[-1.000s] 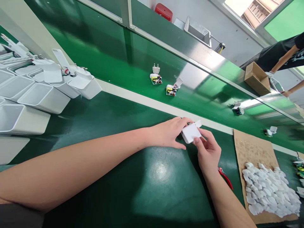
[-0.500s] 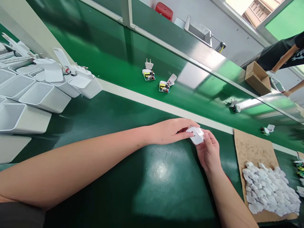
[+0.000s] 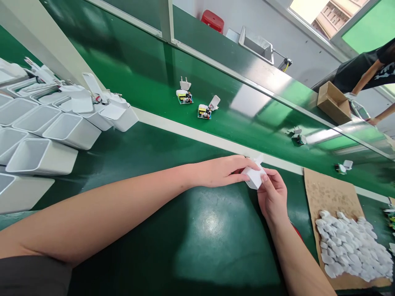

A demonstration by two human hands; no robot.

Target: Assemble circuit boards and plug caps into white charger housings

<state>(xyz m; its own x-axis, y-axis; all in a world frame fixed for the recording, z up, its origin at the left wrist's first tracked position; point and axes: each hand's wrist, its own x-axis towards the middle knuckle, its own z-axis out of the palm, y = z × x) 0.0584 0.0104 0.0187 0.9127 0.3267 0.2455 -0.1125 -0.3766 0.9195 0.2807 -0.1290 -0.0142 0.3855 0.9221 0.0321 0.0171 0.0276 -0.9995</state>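
My left hand (image 3: 230, 170) reaches in from the left, thumb and fingers closed on a small white plastic charger housing (image 3: 254, 176). From the right, my right hand (image 3: 273, 191) pinches the same housing between thumb and fingers. The housing is held tilted above the green work surface, with a thin white part sticking up at its far side. My fingers hide some of it. Beyond my hands, on the green belt, lie two circuit boards with white plug parts, one board (image 3: 185, 97) further from me than the other board (image 3: 204, 112).
Several open white housings (image 3: 43, 156) stand stacked at left, some with parts on top. At right, a pile of small white pieces (image 3: 354, 246) lies on cardboard (image 3: 328, 191). More boards sit along the belt. A co-worker (image 3: 354, 74) stands by a cardboard box (image 3: 333, 100) at far right.
The housing in my hands has been turned, so another face and a raised part now show. The boards on the belt have shifted left. My view has moved slightly.
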